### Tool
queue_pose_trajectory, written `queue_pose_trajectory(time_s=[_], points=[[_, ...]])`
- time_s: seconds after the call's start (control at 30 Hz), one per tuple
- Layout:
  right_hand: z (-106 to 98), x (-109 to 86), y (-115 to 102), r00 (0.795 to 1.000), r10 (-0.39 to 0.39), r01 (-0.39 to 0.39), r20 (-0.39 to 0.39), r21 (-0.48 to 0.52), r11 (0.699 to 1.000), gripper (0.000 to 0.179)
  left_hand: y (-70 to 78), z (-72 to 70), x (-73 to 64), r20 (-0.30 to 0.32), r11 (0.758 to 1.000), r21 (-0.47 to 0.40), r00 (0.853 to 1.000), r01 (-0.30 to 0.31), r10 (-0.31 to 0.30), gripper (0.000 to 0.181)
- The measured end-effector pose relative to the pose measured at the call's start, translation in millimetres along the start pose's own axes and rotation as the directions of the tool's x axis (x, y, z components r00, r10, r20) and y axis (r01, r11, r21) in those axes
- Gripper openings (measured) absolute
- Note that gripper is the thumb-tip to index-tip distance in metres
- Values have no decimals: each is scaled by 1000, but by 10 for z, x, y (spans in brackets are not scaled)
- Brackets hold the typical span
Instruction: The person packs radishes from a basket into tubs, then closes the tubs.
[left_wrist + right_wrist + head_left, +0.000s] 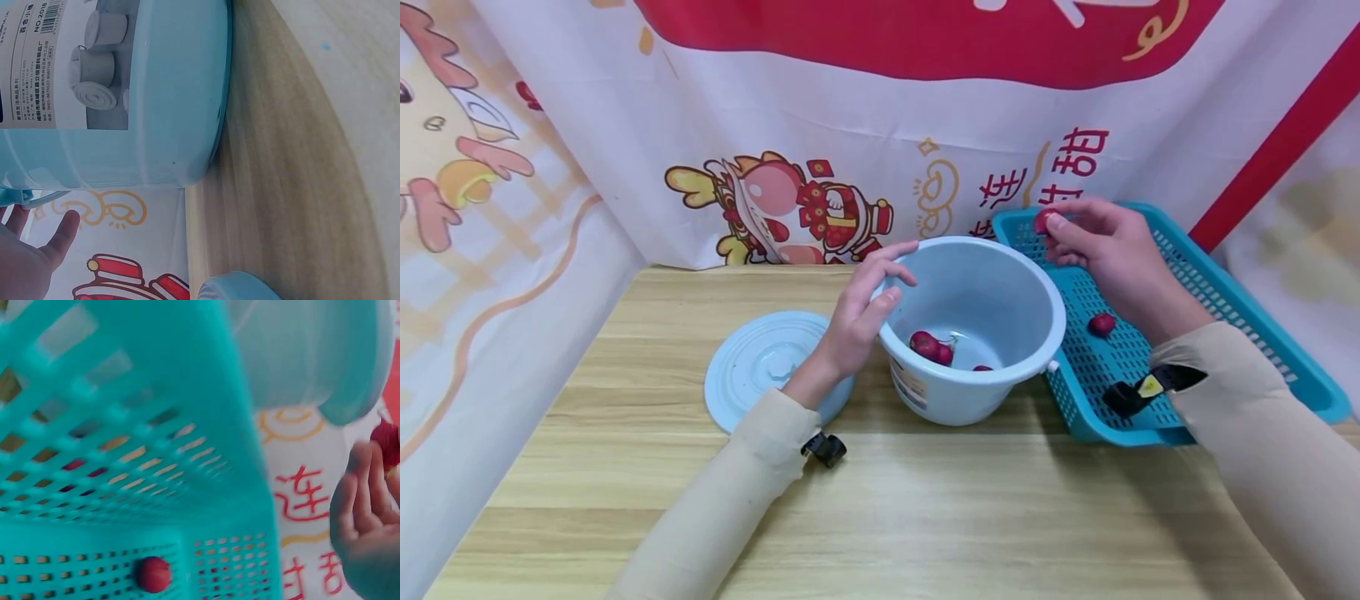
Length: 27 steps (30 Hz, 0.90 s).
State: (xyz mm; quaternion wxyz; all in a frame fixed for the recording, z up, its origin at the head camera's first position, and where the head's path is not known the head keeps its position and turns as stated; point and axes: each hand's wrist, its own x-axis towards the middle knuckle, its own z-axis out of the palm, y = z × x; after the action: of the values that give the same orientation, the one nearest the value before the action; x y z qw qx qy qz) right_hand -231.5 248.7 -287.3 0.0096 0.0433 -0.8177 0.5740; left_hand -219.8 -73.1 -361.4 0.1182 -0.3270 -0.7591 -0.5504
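A light-blue bucket [967, 392] stands upright on the table with several red radishes [925, 343] at its bottom. At its left rim is my left hand [862, 312], fingers loosely bent over the edge; in the left wrist view one finger stands out straight beside the bucket. Over the back left of a teal basket [1225, 292], my right hand [1108, 246] pinches a radish [1045, 221] between thumb and fingers. The right wrist view shows this held radish [386, 442] only partly. Another radish [1102, 324] lies on the basket floor.
A round light-blue lid [760, 367] lies flat left of the bucket, partly behind my left forearm. The basket's left wall is close against the bucket's right side. Behind the wooden table [925, 508] hangs a printed cloth [850, 108].
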Motion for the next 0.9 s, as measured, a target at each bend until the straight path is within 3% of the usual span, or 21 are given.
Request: queue_pose_trajectory(time_s=[0.17,0.33,0.47,0.6,0.73,0.9], points=[[185,-74,-168,982,-163,171,95,-84,982,47,0,4,-6,-4,1000,3,1000,0,0,37],[401,-94,-213,955,-229,272,187,-248,930,38,-7,7,2,-4,1000,12,1000,-2,2,36],[494,-109,-185,931,-283,358,230,-428,830,37,4,18,22,0,1000,21,1000,-10,10,36],[508,-128,-149,902,-325,430,285,-514,742,37,25,42,26,5,1000,24,1000,-6,5,36],[510,-130,-129,889,-329,455,319,-536,711,36,17,60,15,7,1000,20,1000,7,-7,35],[543,-102,-154,885,-329,462,329,-530,711,36,24,21,-2,3,1000,21,1000,22,-22,33]])
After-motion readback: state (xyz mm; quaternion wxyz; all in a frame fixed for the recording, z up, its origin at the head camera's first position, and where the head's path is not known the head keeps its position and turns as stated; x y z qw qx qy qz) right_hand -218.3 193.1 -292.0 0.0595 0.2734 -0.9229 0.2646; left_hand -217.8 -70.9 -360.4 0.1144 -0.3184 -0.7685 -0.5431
